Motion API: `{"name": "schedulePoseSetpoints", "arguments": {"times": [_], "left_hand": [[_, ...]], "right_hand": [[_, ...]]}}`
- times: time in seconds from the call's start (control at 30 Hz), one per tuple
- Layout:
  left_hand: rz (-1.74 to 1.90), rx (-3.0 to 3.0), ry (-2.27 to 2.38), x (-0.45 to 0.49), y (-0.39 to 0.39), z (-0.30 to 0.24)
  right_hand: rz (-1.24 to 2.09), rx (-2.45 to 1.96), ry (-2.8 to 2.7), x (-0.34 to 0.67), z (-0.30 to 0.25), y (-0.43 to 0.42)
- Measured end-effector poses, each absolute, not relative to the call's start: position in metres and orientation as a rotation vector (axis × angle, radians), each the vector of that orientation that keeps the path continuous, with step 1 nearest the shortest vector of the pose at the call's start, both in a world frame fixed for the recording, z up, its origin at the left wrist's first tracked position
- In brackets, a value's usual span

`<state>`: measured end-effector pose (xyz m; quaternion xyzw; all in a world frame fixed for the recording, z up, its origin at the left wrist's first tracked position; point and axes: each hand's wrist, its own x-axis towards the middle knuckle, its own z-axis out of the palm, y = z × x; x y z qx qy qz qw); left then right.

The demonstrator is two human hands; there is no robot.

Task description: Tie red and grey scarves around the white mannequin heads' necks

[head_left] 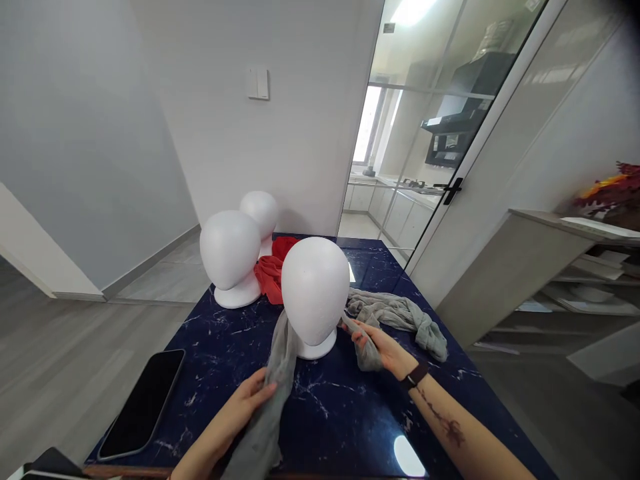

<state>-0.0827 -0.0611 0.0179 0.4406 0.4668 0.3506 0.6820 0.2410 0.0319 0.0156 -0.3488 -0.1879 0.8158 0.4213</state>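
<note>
A white foam mannequin head (316, 283) stands upright on the dark blue marbled table, between my two hands. A grey scarf (281, 353) runs behind its neck, one end hanging down on each side. My left hand (249, 396) is closed on the left length, which trails to the table's front edge. My right hand (379, 345) pinches the shorter right end close to the head's base. How the cloth lies behind the neck is hidden by the head. A crumpled grey cloth (400, 313) lies just beyond my right hand; whether it joins the scarf I cannot tell.
Two more white foam heads (231, 250) stand at the back left, with red cloth (270, 277) bunched beside them. A phone (145, 400) lies at the table's (345, 413) left front edge. A glass door (400, 153) and a shelf unit (505, 280) stand to the right.
</note>
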Motion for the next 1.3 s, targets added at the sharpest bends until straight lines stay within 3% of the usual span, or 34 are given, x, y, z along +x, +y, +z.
{"name": "schedulePoseSetpoints", "arguments": {"times": [0.17, 0.43, 0.67, 0.87, 1.1, 1.3], "left_hand": [[0.842, 1.69, 1.495, -0.079, -0.041, 0.012], [0.896, 1.747, 1.859, -0.035, -0.036, -0.006], [1.181, 1.073, 1.343, -0.045, -0.027, 0.01], [0.965, -0.012, 0.766, -0.032, -0.021, 0.025], [0.801, 0.145, 0.639, -0.01, -0.016, 0.014], [0.708, 0.173, 0.643, -0.008, -0.003, -0.001]], "right_hand": [[1.88, -1.023, -0.549, 0.219, 0.008, 0.01], [1.775, -1.047, -0.615, 0.202, 0.006, 0.004], [1.714, -1.003, -0.533, 0.196, 0.0, 0.002], [1.759, -0.986, -0.446, 0.195, 0.0, 0.001], [1.78, -1.049, -0.553, 0.188, 0.001, -0.002], [1.744, -1.107, -0.997, 0.197, 0.015, -0.018]]}}
